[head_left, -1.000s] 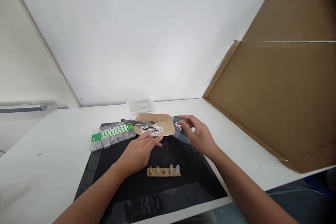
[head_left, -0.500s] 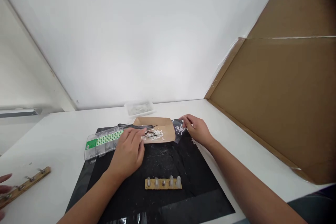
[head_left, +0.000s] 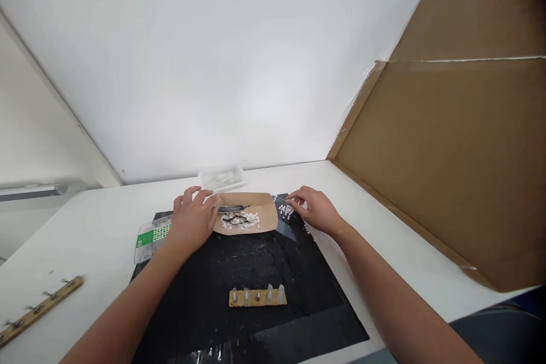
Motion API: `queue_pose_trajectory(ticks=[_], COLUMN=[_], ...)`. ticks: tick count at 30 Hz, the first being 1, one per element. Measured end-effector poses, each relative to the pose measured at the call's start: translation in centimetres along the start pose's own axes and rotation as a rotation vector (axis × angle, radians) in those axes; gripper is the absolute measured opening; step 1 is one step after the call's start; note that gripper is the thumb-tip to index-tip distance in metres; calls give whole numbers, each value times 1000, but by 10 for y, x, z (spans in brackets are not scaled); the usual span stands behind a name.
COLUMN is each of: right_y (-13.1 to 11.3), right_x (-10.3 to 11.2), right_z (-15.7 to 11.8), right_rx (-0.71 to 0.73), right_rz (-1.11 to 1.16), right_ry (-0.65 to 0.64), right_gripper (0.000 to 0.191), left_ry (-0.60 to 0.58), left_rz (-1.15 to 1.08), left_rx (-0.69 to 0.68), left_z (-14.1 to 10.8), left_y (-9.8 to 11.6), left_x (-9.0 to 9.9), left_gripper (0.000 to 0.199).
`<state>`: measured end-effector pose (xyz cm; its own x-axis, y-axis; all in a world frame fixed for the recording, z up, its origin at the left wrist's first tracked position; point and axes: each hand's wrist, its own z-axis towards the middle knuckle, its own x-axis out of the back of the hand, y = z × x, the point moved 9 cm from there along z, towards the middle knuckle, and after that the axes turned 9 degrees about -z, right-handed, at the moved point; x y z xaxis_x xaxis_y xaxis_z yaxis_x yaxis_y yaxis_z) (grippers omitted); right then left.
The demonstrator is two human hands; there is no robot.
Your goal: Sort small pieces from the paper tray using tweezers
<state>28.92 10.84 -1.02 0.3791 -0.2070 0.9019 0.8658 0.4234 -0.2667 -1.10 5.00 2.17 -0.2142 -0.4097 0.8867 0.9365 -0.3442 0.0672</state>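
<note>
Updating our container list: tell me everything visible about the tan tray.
The tan tray looks like thin folded card, shallow and open-topped, with raised sides. It sits upright on the black mat. White chips and dark strands lie inside. A slim dark object extends over its left part. The left hand partly hides its left end; whether they touch is unclear.

Left grip [head_left: 191, 224], right grip [head_left: 318, 211] bare, slim-fingered; left forearm [head_left: 130, 296], right forearm [head_left: 390, 290] bare, tapering forward.
</note>
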Motion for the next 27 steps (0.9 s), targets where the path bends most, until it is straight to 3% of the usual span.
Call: queue_pose_trajectory(ticks=[5,11,17,20,24,27], right_y=[10,19,16,15,13,9], right_x=[7,7,3,1,0,-2], right_z=[-1,-1,0,-1,0,0], right_rx=[-67,-105,-89,-101,-104,-95], right_rz=[-42,-25,2,25,47,64], right_ry=[57,80,71,69,71,73], right_gripper=[25,27,26,27,26,28], left_ry=[-240,-309,-250,-120,80,-23], left_rz=[31,40,40,-11,-55,-98], left_rx=[-18,21,30,44,211,273], left_z=[22,28,31,26,0,-20], left_y=[5,4,4,4,-8,-8], left_x=[-23,-37,-20,4,32,22], left_gripper=[28,24,24,31,31,30])
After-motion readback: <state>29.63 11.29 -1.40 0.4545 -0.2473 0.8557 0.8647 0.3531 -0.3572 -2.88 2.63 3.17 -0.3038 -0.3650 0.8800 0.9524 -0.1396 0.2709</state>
